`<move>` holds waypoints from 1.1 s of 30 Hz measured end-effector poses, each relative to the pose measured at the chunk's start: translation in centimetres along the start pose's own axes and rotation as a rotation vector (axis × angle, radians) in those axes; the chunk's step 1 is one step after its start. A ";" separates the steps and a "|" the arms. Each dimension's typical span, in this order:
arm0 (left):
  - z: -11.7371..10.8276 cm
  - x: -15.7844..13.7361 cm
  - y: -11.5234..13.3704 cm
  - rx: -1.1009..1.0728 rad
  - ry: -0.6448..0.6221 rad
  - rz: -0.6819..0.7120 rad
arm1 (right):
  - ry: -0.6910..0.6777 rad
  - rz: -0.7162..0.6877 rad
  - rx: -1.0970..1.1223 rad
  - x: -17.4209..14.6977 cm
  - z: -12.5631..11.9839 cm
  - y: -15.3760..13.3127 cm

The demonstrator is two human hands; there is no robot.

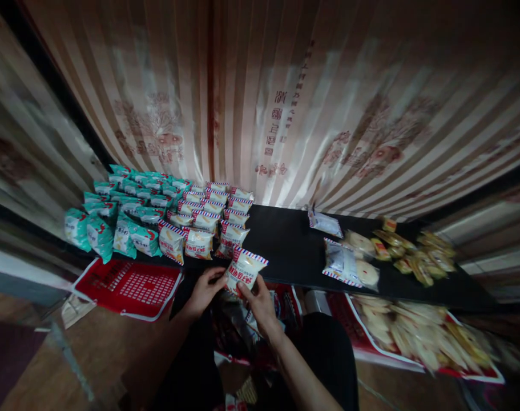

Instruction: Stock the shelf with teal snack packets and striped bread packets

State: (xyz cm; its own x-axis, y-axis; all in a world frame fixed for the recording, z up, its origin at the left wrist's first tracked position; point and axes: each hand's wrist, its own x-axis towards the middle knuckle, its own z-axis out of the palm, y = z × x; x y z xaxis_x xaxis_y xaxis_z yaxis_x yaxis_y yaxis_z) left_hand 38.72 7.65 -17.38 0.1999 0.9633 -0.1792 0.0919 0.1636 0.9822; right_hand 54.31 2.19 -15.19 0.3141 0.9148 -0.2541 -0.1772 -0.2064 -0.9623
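Between my two hands is a puffed white snack bag [246, 268] with red lettering and a striped red-and-blue edge. My left hand [207, 291] pinches its left side, and my right hand [258, 301] grips its lower right, thumb on the front. The bag is in front of the black shelf's [281, 251] near edge. Just behind it stand rows of matching white snack bags [198, 242]. To their left are rows of teal snack bags [125, 234]. Below my hands, a container of dark and mixed packets [234, 325] sits between my knees, partly hidden by my arms.
White-and-blue packets [341, 260], round pale packs [366, 274] and yellow packets [422, 262] lie on the shelf's right side. Under it are a red basket [157, 285] at left and a red-edged basket [469, 374] of pale packs at right. Striped curtains [251, 85] hang behind.
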 end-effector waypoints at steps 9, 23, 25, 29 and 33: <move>0.4 1.6 -3.7 0.540 0.077 0.477 | 0.121 -0.067 0.055 2.7 -1.0 1.7; 0.9 1.0 -4.8 0.651 0.111 0.523 | 0.062 -0.091 0.106 1.9 -1.3 1.5; 0.9 0.9 -4.7 0.648 0.110 0.524 | 0.053 -0.101 0.096 1.8 -1.4 1.6; 0.8 0.8 -4.7 0.656 0.107 0.511 | 0.025 -0.111 0.069 1.9 -1.5 1.7; 0.7 0.8 -4.8 0.653 0.087 0.505 | 0.023 -0.122 0.041 2.0 -1.4 1.5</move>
State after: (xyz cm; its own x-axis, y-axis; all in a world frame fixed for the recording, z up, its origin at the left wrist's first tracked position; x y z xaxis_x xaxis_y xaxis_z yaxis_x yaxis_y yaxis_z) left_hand 39.17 7.50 -22.25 0.2950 0.9052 0.3059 0.5642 -0.4234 0.7088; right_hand 55.94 3.24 -17.32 0.3571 0.9238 -0.1379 -0.1741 -0.0792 -0.9815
